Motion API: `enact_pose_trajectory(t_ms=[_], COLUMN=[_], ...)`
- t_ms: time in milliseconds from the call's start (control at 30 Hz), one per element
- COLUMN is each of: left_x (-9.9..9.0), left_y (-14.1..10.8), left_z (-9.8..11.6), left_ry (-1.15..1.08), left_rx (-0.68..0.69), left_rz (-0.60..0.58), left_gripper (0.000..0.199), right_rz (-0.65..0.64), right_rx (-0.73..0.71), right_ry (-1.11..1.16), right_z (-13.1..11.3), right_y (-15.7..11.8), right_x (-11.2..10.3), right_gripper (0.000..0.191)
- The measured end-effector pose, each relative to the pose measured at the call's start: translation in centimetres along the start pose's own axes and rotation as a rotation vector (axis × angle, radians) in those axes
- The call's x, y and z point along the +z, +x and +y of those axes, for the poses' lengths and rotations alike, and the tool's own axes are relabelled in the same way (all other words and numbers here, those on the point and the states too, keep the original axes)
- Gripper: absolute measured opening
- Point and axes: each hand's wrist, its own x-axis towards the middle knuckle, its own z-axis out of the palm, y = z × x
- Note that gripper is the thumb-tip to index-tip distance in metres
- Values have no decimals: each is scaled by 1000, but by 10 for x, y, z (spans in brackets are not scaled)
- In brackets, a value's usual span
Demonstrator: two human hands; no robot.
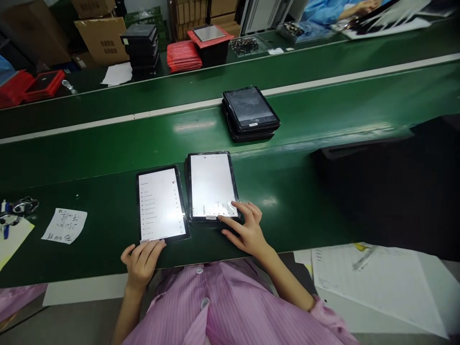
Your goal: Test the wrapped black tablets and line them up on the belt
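Two lit tablets lie side by side on the green table (108,225). The left tablet (161,203) shows a list under the word Internet. My left hand (142,262) rests at its bottom edge, fingers slightly apart and holding nothing. The right tablet (212,184) has a mostly white screen and appears to lie on top of another one. Over its lower right corner is my right hand (249,230), fingers spread, with fingertips at the screen and nothing gripped.
Beyond the tablets stands a stack of dark tablets (251,112). A handwritten note (65,225) lies left, near a key bunch (16,211). A large black object (391,187) covers the right side. Red sleeves (184,56) and a person's hand (362,8) are across the line.
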Motion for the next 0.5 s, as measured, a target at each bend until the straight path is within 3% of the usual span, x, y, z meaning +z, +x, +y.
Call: enact_pose_trajectory(t_ms=[67, 133, 233, 400, 500], left_x=[1, 3, 5, 6, 6], left_y=[-3, -4, 1, 11, 13], left_z=[-5, -11, -19, -26, -27], left_ry=[84, 131, 72, 9, 9], left_rx=[-66, -225, -456, -474, -471], left_rz=[-27, -111, -257, -346, -375], left_gripper=[33, 60, 93, 106, 105], right_rz=[35, 51, 5, -350, -436], right_rx=[-5, -7, -49, -367, -399], right_ry=[-26, -50, -36, 81, 38], right_z=[4, 6, 1, -45, -90], right_y=[-4, -3, 19, 102, 142], right_x=[4, 4, -13, -86, -131], right_gripper=[26, 24, 17, 19, 18])
